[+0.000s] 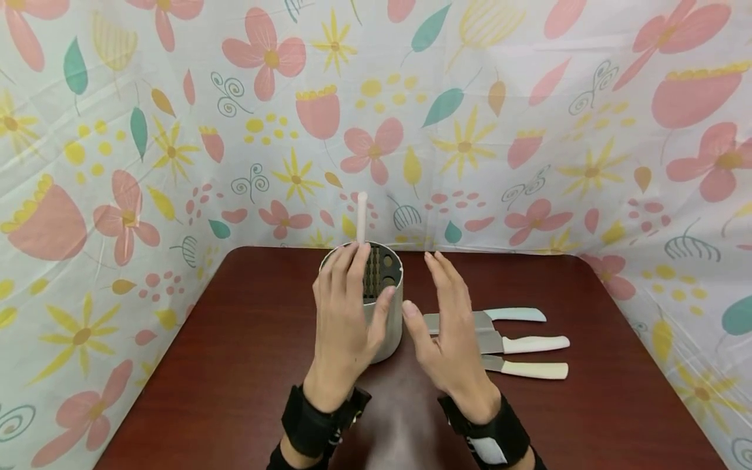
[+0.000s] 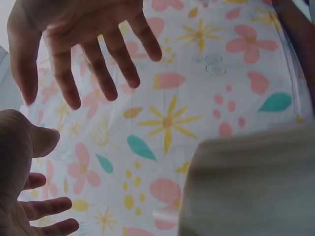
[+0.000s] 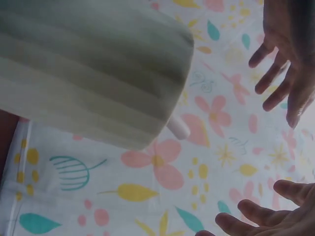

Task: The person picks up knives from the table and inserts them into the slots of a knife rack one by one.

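Note:
A pale round knife block (image 1: 389, 336) with a dark slotted top stands upright on the table. One whitish handle (image 1: 361, 219) sticks up from its far side. My left hand (image 1: 345, 313) is raised in front of the block, fingers extended, overlapping its left part in the head view. To the right of the block, my right hand (image 1: 449, 336) is held up with its fingers extended and thumb apart. Both hands hold nothing. In the right wrist view the block (image 3: 98, 78) shows its ribbed side, with the handle (image 3: 178, 127) beyond its rim.
Three knives lie to the right, handles pointing right: a pale blue one (image 1: 517, 314), a white one (image 1: 537, 344) and a cream one (image 1: 536, 370). My right hand partly hides their blades. Floral cloth (image 1: 376, 85) hangs behind and beside the brown table (image 1: 235, 365).

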Demonstrator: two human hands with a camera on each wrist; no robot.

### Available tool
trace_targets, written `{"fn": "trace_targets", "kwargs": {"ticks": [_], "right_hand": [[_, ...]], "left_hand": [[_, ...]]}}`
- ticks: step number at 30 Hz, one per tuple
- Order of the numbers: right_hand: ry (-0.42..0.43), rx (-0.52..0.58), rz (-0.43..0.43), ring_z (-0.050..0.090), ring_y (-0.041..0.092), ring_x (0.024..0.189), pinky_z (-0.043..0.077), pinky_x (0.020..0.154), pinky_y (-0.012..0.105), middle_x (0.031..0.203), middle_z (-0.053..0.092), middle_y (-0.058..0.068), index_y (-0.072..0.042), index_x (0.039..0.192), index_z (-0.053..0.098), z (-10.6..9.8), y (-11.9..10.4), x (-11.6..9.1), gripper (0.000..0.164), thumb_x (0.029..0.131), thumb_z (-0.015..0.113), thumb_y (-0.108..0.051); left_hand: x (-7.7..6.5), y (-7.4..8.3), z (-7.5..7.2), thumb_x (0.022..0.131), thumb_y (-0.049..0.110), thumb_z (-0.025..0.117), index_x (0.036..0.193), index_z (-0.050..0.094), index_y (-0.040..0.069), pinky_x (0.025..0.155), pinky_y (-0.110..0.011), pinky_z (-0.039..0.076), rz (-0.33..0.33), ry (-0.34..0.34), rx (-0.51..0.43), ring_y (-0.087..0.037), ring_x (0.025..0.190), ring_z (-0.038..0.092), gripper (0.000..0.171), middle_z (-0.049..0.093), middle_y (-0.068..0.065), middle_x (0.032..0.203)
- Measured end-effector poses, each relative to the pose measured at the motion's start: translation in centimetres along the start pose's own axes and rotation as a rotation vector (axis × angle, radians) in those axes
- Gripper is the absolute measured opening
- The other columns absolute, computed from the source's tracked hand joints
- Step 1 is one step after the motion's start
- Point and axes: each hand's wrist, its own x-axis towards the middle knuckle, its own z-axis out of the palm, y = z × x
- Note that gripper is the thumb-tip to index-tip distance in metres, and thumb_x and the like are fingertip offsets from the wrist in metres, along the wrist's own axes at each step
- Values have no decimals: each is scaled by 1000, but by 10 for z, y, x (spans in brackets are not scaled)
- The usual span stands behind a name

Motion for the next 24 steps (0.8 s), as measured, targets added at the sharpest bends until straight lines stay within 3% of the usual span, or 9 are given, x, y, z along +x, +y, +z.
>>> {"fn": "trace_targets", "kwargs": {"ticks": [5, 11, 18, 24], "right_hand": [[64, -38, -37, 35, 34, 151, 34, 113, 60, 164, 35, 13, -11, 158, 36, -6, 5, -13, 64, 99, 59, -20], [116, -103, -9, 41, 37, 146, 38, 107, 56, 160, 40, 17, -10, 156, 40, -11, 14, -27, 63, 97, 61, -19], [136, -138, 13, 43, 41, 142, 35, 107, 62, 155, 44, 21, -8, 153, 44, -11, 25, -40, 60, 97, 61, -19], [114, -164, 58, 44, 41, 141, 35, 107, 60, 155, 45, 21, -9, 154, 43, -10, 33, -53, 63, 94, 64, -16]], "left_hand": [[-16, 17, 5, 104, 34, 56, 148, 46, 4, 112, -55, 37, 26, -35, 8, -39, 139, 44, 55, 52, -19, 146], [-35, 30, 12, 104, 35, 56, 150, 45, 5, 111, -51, 36, -10, -79, -20, -37, 142, 42, 55, 51, -16, 149], [-52, 35, 18, 101, 32, 61, 149, 47, 5, 111, -51, 38, -26, -83, -37, -36, 140, 46, 57, 54, -16, 146], [-64, 36, 23, 106, 35, 51, 147, 49, 4, 110, -51, 40, -17, -97, -20, -37, 133, 51, 52, 58, -17, 140]]}}
